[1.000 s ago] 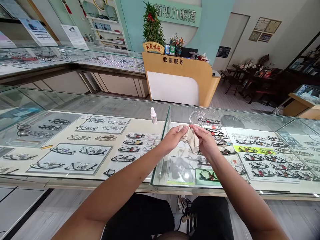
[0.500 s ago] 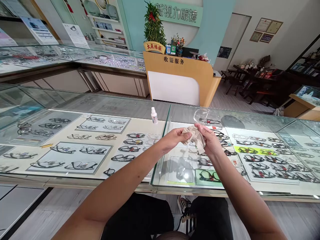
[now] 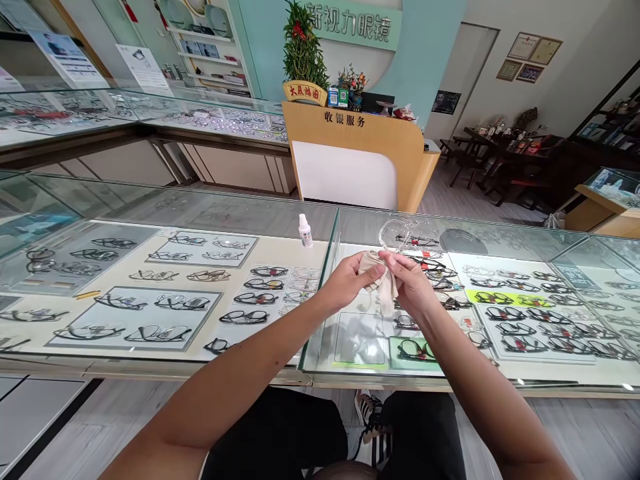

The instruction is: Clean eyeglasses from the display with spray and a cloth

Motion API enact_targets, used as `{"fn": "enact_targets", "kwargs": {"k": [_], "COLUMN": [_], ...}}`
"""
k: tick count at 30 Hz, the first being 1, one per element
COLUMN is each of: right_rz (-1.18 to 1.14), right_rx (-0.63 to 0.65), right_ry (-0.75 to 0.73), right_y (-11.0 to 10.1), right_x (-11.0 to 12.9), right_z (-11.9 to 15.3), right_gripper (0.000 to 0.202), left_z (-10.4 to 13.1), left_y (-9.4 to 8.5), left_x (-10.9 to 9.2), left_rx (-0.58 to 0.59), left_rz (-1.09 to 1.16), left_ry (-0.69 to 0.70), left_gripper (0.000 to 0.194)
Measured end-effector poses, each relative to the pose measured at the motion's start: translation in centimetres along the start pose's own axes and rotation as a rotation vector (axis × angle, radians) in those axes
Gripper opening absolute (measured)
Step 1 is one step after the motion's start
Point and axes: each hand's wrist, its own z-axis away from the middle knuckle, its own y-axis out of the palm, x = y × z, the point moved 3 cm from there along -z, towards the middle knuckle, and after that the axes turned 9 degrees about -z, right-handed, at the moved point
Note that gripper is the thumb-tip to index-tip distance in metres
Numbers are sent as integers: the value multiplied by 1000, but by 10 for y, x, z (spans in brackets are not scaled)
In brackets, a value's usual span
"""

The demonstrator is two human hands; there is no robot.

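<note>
A crumpled beige cloth (image 3: pixel 387 298) is bunched between my two hands above the glass counter. My left hand (image 3: pixel 349 281) is closed on its left side, with the thumb pressed over the folds. On the other side my right hand (image 3: pixel 411 283) pinches the cloth's upper edge, and a loose end hangs down between them. Whether anything is wrapped inside the cloth cannot be seen. Just beyond the fingers shows a clear rounded outline (image 3: pixel 391 233); I cannot tell what it is. A small white bottle (image 3: pixel 305 233) stands upright on the counter to the left.
The glass display counter (image 3: pixel 280 217) runs across in front of me, with several rows of eyeglasses (image 3: pixel 245 317) beneath its top. A wooden cash desk (image 3: pixel 415 153) stands beyond it. Further showcases (image 3: pixel 215 127) line the back left, and dark wooden furniture (image 3: pixel 520 160) the back right.
Both hands have drawn slightly closer together and shifted a little left in view. The cloth is bunched more tightly, its loose end hanging lower. The whole view has shifted slightly.
</note>
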Motion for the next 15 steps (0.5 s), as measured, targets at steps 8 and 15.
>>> {"fn": "enact_targets", "kwargs": {"k": [8,15], "right_rz": [21,34], "right_rx": [-47,-120], "right_ry": [-32,-38], "right_y": [0,-11], "right_x": [6,7], "right_z": [1,-7], "right_gripper": [34,40], "left_z": [-2,-3], "left_y": [-4,-7], "left_x": [3,6], "left_rx": [-42,68], "left_rz": [-31,-7], "left_ry": [61,5], "left_gripper": [57,55]}}
